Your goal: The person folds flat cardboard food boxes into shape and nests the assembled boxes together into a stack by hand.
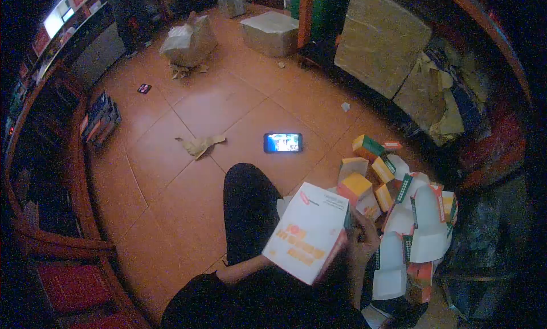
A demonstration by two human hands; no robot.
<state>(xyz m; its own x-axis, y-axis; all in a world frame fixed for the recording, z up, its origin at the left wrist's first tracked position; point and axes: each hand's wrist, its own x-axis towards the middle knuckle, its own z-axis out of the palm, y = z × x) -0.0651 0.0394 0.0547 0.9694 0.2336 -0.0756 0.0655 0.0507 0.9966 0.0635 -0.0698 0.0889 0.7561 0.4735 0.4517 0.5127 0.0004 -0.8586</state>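
A white printed carton [307, 232] with orange lettering is tilted up in front of my lap. My left hand [259, 264] reaches to its lower left edge and holds it; the fingers are hidden behind the carton. At the right edge of the same carton, my right hand [364, 238] is closed with bent fingers against its side. Just beyond the right hand lies a heap of folded cartons [430, 223], white inside, with green, orange and red outer faces. A yellow-topped carton [357, 186] sits at the heap's near left.
A lit phone [283, 142] lies on the tiled floor [211, 109] ahead, with torn brown paper [200, 146] to its left. Wrapped bundles [270, 33] stand farther back. Flattened cardboard [382, 41] leans at the right, and shelving [45, 129] lines the left.
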